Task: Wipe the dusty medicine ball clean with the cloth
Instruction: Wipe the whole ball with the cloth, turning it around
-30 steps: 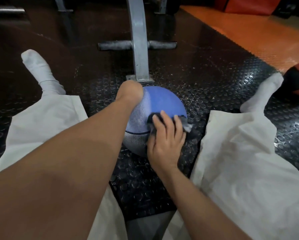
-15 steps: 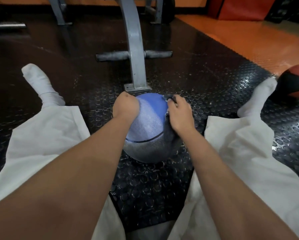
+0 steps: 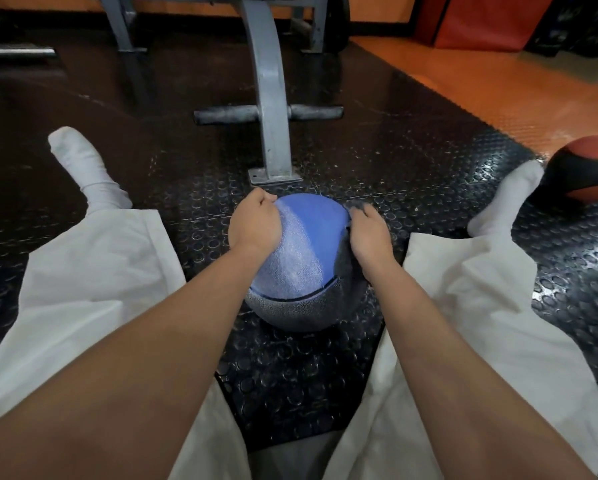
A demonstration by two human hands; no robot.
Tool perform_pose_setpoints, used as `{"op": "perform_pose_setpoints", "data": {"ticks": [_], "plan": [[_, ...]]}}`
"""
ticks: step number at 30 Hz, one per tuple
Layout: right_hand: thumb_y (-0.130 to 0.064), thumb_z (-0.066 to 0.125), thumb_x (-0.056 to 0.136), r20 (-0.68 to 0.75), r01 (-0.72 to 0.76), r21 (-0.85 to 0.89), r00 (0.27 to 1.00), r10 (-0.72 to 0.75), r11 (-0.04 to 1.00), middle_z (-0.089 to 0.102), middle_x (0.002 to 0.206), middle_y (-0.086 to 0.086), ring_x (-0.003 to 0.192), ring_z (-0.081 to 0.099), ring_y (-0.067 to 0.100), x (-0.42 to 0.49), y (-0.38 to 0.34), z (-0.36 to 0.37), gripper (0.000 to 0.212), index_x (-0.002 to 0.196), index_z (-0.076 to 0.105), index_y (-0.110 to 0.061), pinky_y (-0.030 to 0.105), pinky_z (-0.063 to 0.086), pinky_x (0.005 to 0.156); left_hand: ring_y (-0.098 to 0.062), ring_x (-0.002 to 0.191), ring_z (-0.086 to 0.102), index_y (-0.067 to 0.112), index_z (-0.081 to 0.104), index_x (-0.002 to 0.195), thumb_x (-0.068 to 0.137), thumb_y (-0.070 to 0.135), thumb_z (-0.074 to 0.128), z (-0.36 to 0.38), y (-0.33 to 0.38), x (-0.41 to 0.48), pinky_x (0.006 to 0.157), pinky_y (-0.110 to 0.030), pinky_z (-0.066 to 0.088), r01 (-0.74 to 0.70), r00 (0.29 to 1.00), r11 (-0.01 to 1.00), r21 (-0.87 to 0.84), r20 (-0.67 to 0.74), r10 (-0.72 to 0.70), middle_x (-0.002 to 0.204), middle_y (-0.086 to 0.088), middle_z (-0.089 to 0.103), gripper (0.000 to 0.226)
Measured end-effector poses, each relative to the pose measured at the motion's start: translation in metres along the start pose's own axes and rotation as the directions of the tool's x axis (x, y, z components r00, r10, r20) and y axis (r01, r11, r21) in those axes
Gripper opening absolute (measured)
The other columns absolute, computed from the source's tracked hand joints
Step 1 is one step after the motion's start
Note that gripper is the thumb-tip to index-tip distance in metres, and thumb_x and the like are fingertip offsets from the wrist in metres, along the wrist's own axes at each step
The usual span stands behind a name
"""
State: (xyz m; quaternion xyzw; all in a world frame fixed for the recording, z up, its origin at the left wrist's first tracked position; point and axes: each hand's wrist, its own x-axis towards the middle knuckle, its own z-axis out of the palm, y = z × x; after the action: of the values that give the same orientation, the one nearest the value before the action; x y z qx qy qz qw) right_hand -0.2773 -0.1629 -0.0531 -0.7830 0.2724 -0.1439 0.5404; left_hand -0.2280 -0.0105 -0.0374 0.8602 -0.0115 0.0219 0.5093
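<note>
Your ball [image 3: 304, 258] sits mid-frame on the floor mat [image 3: 429, 168] between your legs, and I judge it only partly done: a strip of the blue top looks clean, while the blue's left side and the grey lower half (a pale film there) look dusty. Your left hand [image 3: 254, 221] curls over its upper left to steady it. Your right hand [image 3: 370, 233] bunches the dark cloth [image 3: 346, 268] against its right side.

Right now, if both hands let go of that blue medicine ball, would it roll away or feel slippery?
Probably apt to roll: the blue medicine ball is round, and the left hand braces it while the right hand presses the cloth on it. The studded rubber floor may slow it. Its pebbled skin looks grippy rather than slippery.
</note>
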Motion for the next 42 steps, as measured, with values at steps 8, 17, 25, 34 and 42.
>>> {"op": "perform_pose_setpoints", "data": {"ticks": [8,17,25,34,42], "plan": [[-0.032,0.045,0.093,0.021,0.307,-0.323,0.948,-0.318,0.895,0.056,0.123,0.005,0.115,0.047,0.027,-0.027,-0.021,-0.002,0.032,0.116,0.062,-0.02,0.039,0.038,0.094,-0.004,0.093,0.054,0.026,0.064,0.088,0.099,0.017,0.043,-0.011,-0.005,-0.011,0.083,-0.026,0.041,-0.142,0.98,0.982,-0.128,0.125,0.158,0.103,0.018,0.062,0.026],[-0.065,0.062,0.064,0.121,-0.305,0.475,0.952,0.282,0.826,0.064,0.124,-0.002,0.111,0.062,0.018,-0.033,0.056,-0.024,0.081,0.133,0.054,-0.023,0.043,0.045,0.101,-0.022,0.1,0.064,0.014,0.069,0.101,0.101,0.039,0.042,0.005,-0.088,-0.005,0.088,-0.035,0.051,0.585,0.811,0.58,-0.566,0.428,-0.4,0.104,-0.004,0.073,0.037],[-0.062,0.057,0.08,0.167,-0.341,0.514,0.94,0.298,0.787,0.066,0.121,-0.002,0.109,0.063,0.018,-0.029,0.062,-0.01,0.06,0.129,0.057,-0.027,0.042,0.047,0.101,-0.015,0.081,0.072,0.018,0.064,0.103,0.103,0.041,0.028,0.018,-0.117,-0.029,0.072,-0.032,0.052,0.615,0.787,0.334,-0.715,0.53,-0.316,0.089,0.001,0.076,0.042],[-0.045,0.046,0.094,0.204,-0.379,0.751,0.912,0.356,0.541,0.075,0.094,-0.003,0.085,0.07,0.016,-0.051,0.067,-0.009,0.037,0.087,0.075,-0.022,0.026,0.053,0.072,-0.017,0.079,0.069,0.015,0.068,0.089,0.099,0.035,0.039,0.01,-0.096,-0.022,0.071,-0.031,0.052,0.589,0.807,0.418,-0.692,0.524,-0.271,0.088,-0.002,0.075,0.036],[-0.053,0.04,0.093,0.332,-0.526,0.72,0.834,0.441,0.452,0.073,0.076,-0.003,0.081,0.065,0.018,-0.067,0.075,0.026,0.043,0.09,0.068,-0.021,0.029,0.049,0.07,-0.013,0.07,0.071,0.018,0.067,0.088,0.098,0.042,0.039,-0.031,-0.077,-0.013,0.062,-0.022,0.053,0.478,0.869,0.623,-0.619,0.436,-0.234,0.081,0.0,0.074,0.039]]}}
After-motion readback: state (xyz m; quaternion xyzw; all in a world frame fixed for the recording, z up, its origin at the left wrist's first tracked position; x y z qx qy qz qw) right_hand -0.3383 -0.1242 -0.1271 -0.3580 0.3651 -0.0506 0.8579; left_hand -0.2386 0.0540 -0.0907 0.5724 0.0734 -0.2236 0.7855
